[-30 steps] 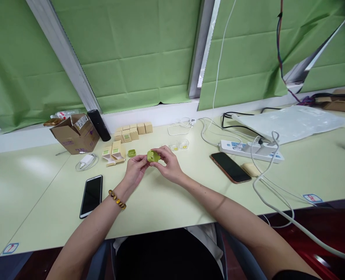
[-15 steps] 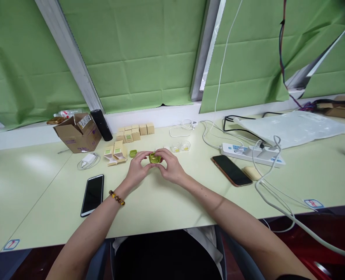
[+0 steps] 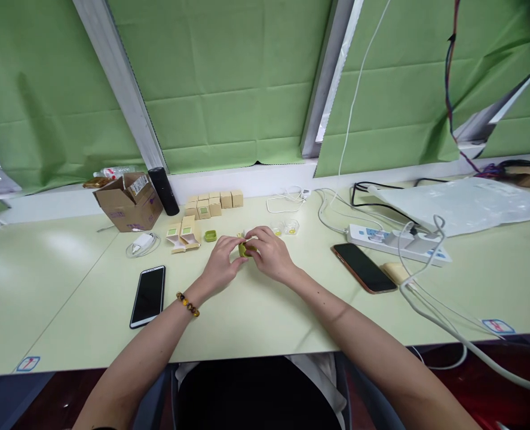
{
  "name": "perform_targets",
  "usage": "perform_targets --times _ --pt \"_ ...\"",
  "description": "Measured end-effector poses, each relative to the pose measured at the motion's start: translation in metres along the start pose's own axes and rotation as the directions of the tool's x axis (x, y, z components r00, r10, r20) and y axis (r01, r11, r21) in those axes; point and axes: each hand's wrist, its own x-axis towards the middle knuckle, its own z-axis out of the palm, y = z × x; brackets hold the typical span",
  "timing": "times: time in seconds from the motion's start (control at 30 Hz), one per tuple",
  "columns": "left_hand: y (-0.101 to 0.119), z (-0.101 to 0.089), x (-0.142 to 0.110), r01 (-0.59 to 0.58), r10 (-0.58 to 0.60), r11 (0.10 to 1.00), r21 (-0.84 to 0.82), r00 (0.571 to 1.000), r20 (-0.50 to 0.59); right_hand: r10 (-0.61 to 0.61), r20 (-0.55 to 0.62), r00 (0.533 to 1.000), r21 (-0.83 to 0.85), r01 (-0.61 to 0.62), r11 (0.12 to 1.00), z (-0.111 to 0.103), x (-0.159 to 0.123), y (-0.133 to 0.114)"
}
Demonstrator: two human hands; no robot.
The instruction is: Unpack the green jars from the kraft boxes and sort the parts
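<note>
One small green case (image 3: 244, 251), over the bench (image 3: 256, 316), gripped between my left hand (image 3: 220, 263) and my right hand (image 3: 272, 255), fingers curled close against it from both sides. One shallow green piece (image 3: 210, 236), to its left, near opened cartons (image 3: 183, 234). Two clear containers (image 3: 291, 227), beyond my right hand.

Bright light, glare on table (image 3: 58, 254), edges seemingly stretched
</note>
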Motion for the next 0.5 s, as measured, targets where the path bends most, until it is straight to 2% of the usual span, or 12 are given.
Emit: perform_targets --times 0.13,0.23,0.3,0.4,0.5 --pt "-0.004 -0.007 0.004 0.05 -0.052 0.994 0.097 0.999 0.015 -0.019 -0.071 0.997 0.021 0.021 1.0 -0.005 0.005 0.001" --pt "-0.014 -0.014 0.009 0.174 -0.175 0.967 0.184 0.984 -0.012 0.037 -0.21 0.977 0.075 -0.022 0.997 -0.011 0.014 0.007" --pt "-0.022 -0.017 0.012 0.245 -0.245 0.941 0.232 0.969 -0.026 0.078 -0.228 0.971 0.086 -0.06 0.994 -0.011 0.022 0.015" --pt "-0.032 -0.019 0.013 0.27 -0.28 0.912 0.309 0.96 -0.014 0.104 -0.083 0.991 -0.004 -0.104 0.995 0.001 0.036 0.028" --pt "-0.041 -0.018 0.012 0.261 -0.281 0.905 0.336 0.96 0.012 0.121 0.107 0.987 -0.193 -0.099 0.976 0.023 0.05 0.039"
